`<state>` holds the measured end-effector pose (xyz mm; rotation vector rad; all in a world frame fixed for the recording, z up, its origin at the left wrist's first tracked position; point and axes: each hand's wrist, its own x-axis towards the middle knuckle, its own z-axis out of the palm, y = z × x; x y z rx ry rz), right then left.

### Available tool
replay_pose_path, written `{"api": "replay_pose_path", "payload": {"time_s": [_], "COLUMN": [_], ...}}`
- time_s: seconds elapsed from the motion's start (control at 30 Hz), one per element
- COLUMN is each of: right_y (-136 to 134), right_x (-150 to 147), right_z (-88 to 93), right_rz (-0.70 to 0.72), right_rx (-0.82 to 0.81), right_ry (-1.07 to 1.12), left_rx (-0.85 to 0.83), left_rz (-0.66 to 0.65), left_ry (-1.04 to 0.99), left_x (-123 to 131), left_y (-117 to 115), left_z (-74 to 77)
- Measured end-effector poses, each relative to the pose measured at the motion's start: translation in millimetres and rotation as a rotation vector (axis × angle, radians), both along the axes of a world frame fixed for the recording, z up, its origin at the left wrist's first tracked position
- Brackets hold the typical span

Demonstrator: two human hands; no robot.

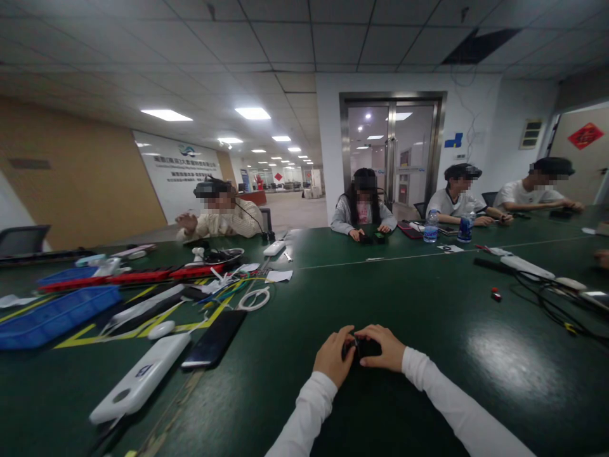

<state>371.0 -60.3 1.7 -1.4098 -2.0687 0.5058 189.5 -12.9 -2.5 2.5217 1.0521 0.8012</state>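
Close in front of me, just above or on the green table, both hands hold a small black object. Its kind cannot be made out, as my fingers cover much of it. My left hand grips its left side with curled fingers. From the right, my right hand closes thumb and fingers around the other side. The fingertips of the two hands nearly meet at the object's far edge. White sleeves cover both forearms.
To the left lie a dark phone, a white power bank, a coiled white cable and a blue tray. At right are black cables and a small red-black piece. Several people sit across, near two bottles.
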Motion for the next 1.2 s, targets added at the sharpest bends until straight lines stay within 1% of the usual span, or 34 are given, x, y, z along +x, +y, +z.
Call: {"api": "replay_pose_path", "payload": {"time_s": [0.13, 0.37, 0.47, 0.53, 0.63, 0.7, 0.8, 0.87, 0.9, 0.97, 1.0, 1.07, 1.13, 1.2], "right_y": [-4.8, -8.3, -9.0, -9.2, -9.2, -9.1, -9.2, -9.6, -9.9, -10.6, -10.8, -11.0, -10.7, -10.4], "right_x": [-0.6, -5.9, -7.7, -8.3, -8.8, -8.8, -8.1, -7.2, -6.8, -6.4, -6.4, -6.7, -7.3, -7.6], "right_z": [7.4, 11.1, 12.0, 12.5, 12.8, 12.8, 12.5, 12.6, 12.9, 13.7, 14.2, 15.1, 15.4, 15.2], "right_rz": [0.006, -0.019, -0.028, -0.029, -0.024, -0.019, -0.016, -0.016, -0.017, -0.018, -0.018, -0.014, -0.011, -0.012], "right_rx": [-0.006, -0.001, 0.001, -0.003, -0.006, -0.008, -0.019, -0.038, -0.049, -0.066, -0.068, -0.057, -0.037, -0.017], "right_ry": [0.005, -0.066, -0.089, -0.098, -0.093, -0.082, -0.067, -0.058, -0.054, -0.048, -0.048, -0.053, -0.059, -0.064], "left_rx": [-0.015, -0.031, -0.042, -0.065, -0.163, -0.259, -0.372, -0.412, -0.425, -0.434, -0.426, -0.375, -0.297, -0.22], "left_rz": [0.0, -0.012, -0.02, -0.023, -0.009, 0.049, 0.212, 0.322, 0.36, 0.379, 0.357, 0.274, 0.17, 0.076], "left_ry": [0.001, -0.032, -0.072, -0.136, -0.342, -0.553, -0.878, -1.017, -1.052, -1.063, -1.046, -0.971, -0.832, -0.64], "left_x": [0.3, -0.3, -0.3, -0.5, -3.5, -8.8, -20.7, -27.9, -30.2, -31.1, -29.8, -24.4, -17.4, -10.8], "left_y": [-1.0, -1.4, -2.1, -2.2, 1.9, 8.6, 21.8, 28.7, 30.7, 31.1, 29.6, 23.8, 15.4, 6.0], "left_z": [1.7, 2.3, 1.9, 2.1, 4.1, 6.9, 11.2, 12.4, 12.2, 10.4, 9.1, 6.5, 4.5, 3.8]}}
